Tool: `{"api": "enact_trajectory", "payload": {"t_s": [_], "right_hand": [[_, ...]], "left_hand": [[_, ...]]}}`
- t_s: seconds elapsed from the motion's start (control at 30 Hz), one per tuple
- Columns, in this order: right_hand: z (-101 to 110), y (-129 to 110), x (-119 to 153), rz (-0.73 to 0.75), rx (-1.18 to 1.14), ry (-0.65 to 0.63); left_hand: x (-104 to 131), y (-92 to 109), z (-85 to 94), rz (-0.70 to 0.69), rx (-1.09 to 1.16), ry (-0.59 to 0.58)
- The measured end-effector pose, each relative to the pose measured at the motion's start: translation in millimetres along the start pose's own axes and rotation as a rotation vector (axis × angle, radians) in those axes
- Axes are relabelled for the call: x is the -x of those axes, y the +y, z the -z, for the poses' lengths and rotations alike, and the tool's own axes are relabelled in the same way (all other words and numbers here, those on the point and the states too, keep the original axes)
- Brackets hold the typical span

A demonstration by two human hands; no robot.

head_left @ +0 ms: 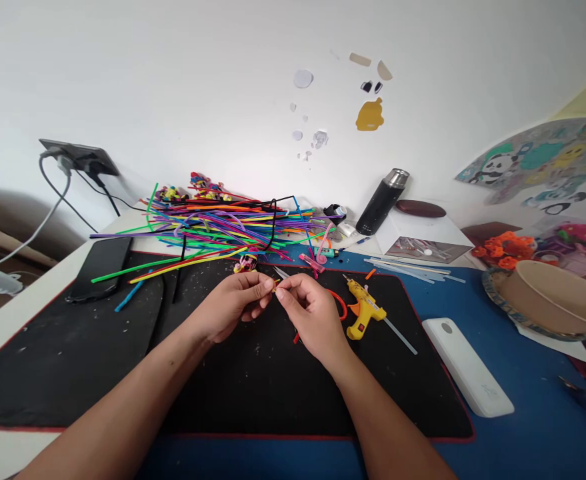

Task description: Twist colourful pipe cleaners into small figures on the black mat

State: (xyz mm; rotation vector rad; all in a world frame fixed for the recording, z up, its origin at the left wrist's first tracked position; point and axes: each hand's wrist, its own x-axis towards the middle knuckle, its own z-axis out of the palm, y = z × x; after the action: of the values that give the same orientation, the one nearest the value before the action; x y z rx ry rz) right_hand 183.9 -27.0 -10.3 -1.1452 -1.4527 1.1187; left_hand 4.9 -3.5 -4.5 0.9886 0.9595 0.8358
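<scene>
Over the middle of the black mat [273, 393], my left hand [237, 298] and my right hand [310, 308] meet, fingertips almost touching. Both pinch a tiny yellow-orange piece [275, 287], mostly hidden by the fingers. Just behind them lie a small pink, black and yellow figure [246, 260] and the pointed blades of scissors [281, 273]. A red-orange pipe cleaner [343, 307] curves out beside my right hand. Right of it, a yellow glue gun [366, 310] lies on the mat with a clear stick in its back.
A heap of colourful pipe cleaners [223, 223] covers the back left, beside a black phone [100, 267]. Glue sticks [413, 268], a black flask [383, 202] and a white box [423, 233] are at the back right. A white power bank [467, 367] and a bowl [557, 297] lie right.
</scene>
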Motion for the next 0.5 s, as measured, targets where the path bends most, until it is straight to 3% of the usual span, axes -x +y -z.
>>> {"api": "enact_trajectory", "payload": {"t_s": [0.5], "right_hand": [[-0.9, 0.2, 3.0, 0.088, 0.162, -0.021]], "left_hand": [[-1.1, 1.6, -0.2, 0.000, 0.030, 0.028]]}}
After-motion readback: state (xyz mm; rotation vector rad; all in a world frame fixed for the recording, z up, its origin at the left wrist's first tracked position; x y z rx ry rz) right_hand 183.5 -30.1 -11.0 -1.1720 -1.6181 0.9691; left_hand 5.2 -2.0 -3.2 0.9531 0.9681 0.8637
